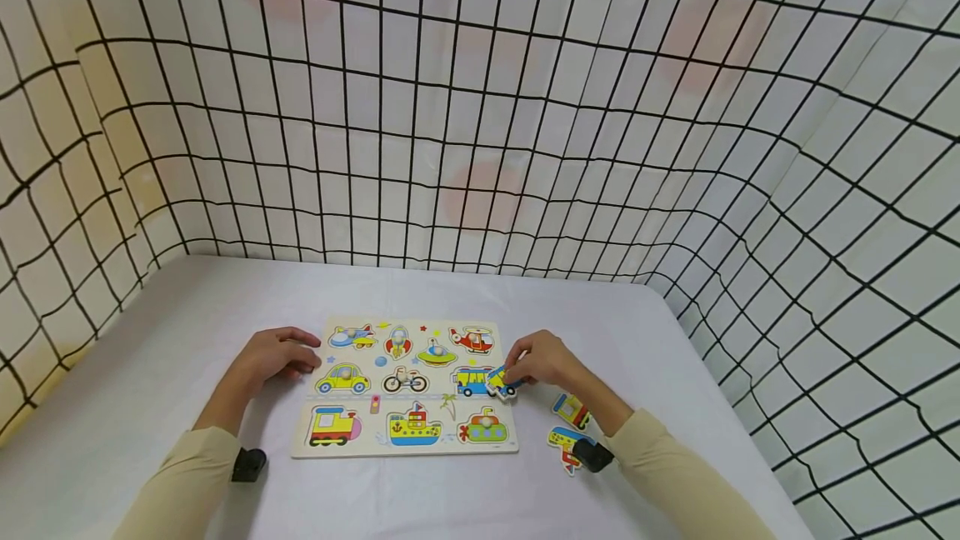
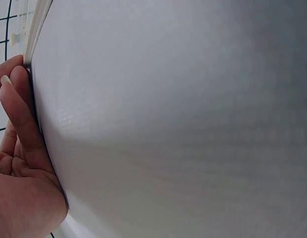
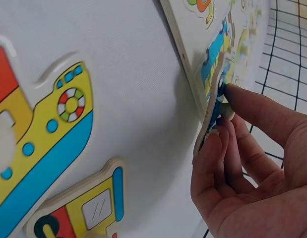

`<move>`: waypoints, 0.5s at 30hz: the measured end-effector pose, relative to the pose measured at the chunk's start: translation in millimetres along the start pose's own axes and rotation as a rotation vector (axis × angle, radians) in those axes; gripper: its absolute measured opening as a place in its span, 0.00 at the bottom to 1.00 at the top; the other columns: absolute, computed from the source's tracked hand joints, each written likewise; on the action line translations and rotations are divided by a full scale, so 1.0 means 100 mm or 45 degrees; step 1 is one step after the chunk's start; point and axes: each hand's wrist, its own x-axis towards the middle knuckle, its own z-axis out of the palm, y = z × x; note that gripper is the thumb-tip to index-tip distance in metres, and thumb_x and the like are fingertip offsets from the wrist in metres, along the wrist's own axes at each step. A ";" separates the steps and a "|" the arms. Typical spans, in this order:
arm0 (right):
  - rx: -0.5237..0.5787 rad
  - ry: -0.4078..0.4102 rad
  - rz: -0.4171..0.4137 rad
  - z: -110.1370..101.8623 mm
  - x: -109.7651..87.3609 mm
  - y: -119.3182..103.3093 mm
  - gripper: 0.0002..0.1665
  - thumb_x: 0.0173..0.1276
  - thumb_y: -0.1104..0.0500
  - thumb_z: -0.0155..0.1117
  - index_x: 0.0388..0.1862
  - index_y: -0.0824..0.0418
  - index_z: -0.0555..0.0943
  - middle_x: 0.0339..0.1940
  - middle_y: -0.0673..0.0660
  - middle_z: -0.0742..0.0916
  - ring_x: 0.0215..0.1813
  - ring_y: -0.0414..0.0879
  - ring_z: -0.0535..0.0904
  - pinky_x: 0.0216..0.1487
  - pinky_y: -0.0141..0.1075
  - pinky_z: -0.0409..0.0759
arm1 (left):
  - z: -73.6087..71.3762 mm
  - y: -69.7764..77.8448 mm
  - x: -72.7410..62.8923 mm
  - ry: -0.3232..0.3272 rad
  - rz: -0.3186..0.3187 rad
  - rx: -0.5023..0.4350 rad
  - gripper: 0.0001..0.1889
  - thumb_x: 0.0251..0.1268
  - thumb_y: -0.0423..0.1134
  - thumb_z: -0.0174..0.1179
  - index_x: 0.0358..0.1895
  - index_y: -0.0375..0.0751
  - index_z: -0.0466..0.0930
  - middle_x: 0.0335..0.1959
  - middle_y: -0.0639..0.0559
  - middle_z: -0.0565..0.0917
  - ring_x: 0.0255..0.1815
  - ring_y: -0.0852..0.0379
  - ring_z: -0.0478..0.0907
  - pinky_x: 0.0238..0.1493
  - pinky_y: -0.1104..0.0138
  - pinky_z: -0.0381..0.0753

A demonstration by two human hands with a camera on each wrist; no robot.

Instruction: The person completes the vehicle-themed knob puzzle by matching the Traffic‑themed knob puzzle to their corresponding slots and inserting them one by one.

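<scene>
A wooden puzzle board (image 1: 375, 450) with printed vehicles lies on the table. My right hand (image 1: 542, 358) pinches a blue and yellow bus puzzle piece (image 1: 498, 382) above the board's right edge, partly over the printed bus. In the right wrist view this bus piece (image 3: 213, 111) is tilted on edge, between thumb and fingers. At the board's left edge my left hand (image 1: 279, 353) rests with its fingers extended, the fingertips touching or nearly touching the edge. Round knobs stand on several pieces in the board, such as the yellow car (image 1: 342, 378).
Right of the board, under my right forearm, lie a train piece (image 1: 572, 411) and a ship piece (image 1: 566, 440), the ship partly hidden by the black wrist camera (image 1: 592, 455). A white cloth covers the table (image 1: 420, 498). Black netting (image 1: 420, 140) rises at the back and sides.
</scene>
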 end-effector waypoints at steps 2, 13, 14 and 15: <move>-0.012 0.005 0.006 0.02 0.01 -0.02 0.10 0.53 0.58 0.80 0.29 0.57 0.86 0.27 0.51 0.86 0.27 0.44 0.78 0.30 0.33 0.77 | 0.00 0.00 0.00 0.001 -0.001 -0.005 0.24 0.56 0.37 0.70 0.57 0.35 0.81 0.29 0.47 0.88 0.29 0.49 0.81 0.33 0.65 0.81; -0.036 0.013 -0.036 0.12 0.05 -0.18 0.11 0.53 0.57 0.81 0.27 0.56 0.85 0.23 0.50 0.85 0.24 0.42 0.77 0.26 0.31 0.72 | -0.01 0.01 -0.01 -0.005 -0.002 -0.004 0.25 0.56 0.37 0.70 0.58 0.35 0.81 0.29 0.47 0.88 0.29 0.49 0.81 0.33 0.66 0.81; -0.040 0.015 -0.037 0.13 0.06 -0.20 0.11 0.52 0.56 0.81 0.27 0.56 0.85 0.22 0.50 0.85 0.23 0.42 0.77 0.26 0.31 0.71 | -0.01 0.01 -0.01 -0.006 -0.003 -0.007 0.25 0.56 0.37 0.70 0.58 0.35 0.81 0.29 0.47 0.88 0.29 0.49 0.81 0.33 0.66 0.81; -0.043 0.016 -0.035 0.14 0.07 -0.21 0.11 0.52 0.56 0.81 0.27 0.56 0.85 0.22 0.50 0.85 0.24 0.42 0.77 0.26 0.31 0.71 | 0.00 0.01 -0.01 -0.005 -0.004 -0.008 0.25 0.56 0.37 0.70 0.58 0.35 0.81 0.29 0.47 0.88 0.29 0.49 0.81 0.33 0.66 0.81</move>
